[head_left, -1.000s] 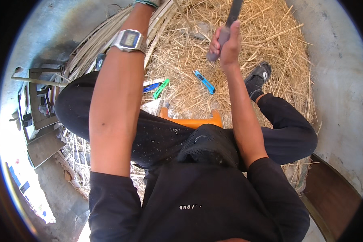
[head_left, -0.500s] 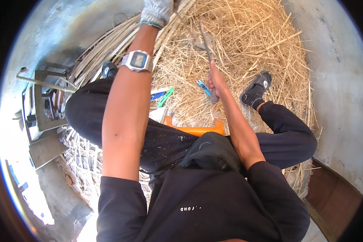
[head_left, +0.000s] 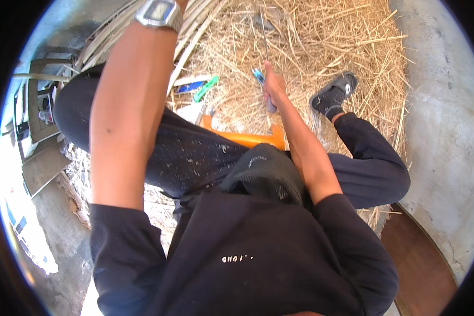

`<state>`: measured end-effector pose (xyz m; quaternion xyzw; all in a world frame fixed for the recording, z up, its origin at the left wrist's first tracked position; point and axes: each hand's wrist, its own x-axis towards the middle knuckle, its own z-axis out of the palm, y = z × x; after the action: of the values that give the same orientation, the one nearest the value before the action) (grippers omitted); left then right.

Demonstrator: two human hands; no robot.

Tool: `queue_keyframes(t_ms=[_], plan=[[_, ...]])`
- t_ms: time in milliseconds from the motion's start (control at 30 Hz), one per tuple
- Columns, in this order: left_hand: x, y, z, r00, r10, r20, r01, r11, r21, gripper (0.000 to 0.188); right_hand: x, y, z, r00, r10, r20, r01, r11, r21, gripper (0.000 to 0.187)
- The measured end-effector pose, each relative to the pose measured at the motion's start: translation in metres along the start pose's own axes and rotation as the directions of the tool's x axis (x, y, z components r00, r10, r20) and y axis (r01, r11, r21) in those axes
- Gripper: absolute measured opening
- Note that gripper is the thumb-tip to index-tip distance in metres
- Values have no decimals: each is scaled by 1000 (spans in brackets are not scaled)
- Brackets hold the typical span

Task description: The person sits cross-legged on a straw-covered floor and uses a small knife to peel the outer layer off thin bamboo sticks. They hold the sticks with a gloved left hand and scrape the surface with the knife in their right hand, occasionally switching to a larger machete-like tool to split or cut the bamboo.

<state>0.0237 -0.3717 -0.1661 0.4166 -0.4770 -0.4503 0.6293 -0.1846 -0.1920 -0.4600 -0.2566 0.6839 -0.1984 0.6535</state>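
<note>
My right hand (head_left: 274, 88) is closed round the grey handle of a long knife (head_left: 265, 39). The thin dark blade points away from me over a heap of pale shavings. Stretched forward on the left, my left arm carries a silver digital watch (head_left: 158, 11); the hand itself lies beyond the top edge. Next to my right hand is a light-blue box cutter (head_left: 257, 75). A green box cutter (head_left: 206, 89) and a flat blue item (head_left: 190, 87) lie between my arms. Nearer my lap rests an orange tool handle (head_left: 250, 140).
Straw-like shavings (head_left: 337, 31) cover the floor ahead, with long pale strips (head_left: 113, 34) at the upper left. A wooden frame (head_left: 31, 152) stands beside my left knee. A grey wall (head_left: 437, 105) curves along the right, above a brown board (head_left: 418, 263).
My left arm has reached farther forward and left, taking the gloved hand out of view. My right hand still grips the knife, and the whole view has shifted slightly.
</note>
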Motion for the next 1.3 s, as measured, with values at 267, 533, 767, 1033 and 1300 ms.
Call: queue_keyframes(t_ms=[267, 533, 767, 1033, 1300], plan=[[25, -19, -11, 998, 54, -23, -52, 996, 69, 26, 12, 11, -10, 974, -220, -52, 202, 951, -232, 57], [20, -51, -9, 819, 537, -203, -234, 636, 736, 27, -54, -90, -11, 762, -601, -240, 605, 794, -69, 55], [22, -43, -25, 779, 614, -127, -146, 376, 915, 26, -38, -78, 13, 491, -805, -332, 722, 590, -362, 54], [5, -47, -22, 816, 397, -421, -119, 828, 549, 22, -8, -15, -18, 979, -129, -156, 126, 991, -34, 61], [7, -53, -46, 788, 550, -278, 131, 291, 948, 21, -91, -128, 3, 734, -675, -76, 672, 705, 226, 54]])
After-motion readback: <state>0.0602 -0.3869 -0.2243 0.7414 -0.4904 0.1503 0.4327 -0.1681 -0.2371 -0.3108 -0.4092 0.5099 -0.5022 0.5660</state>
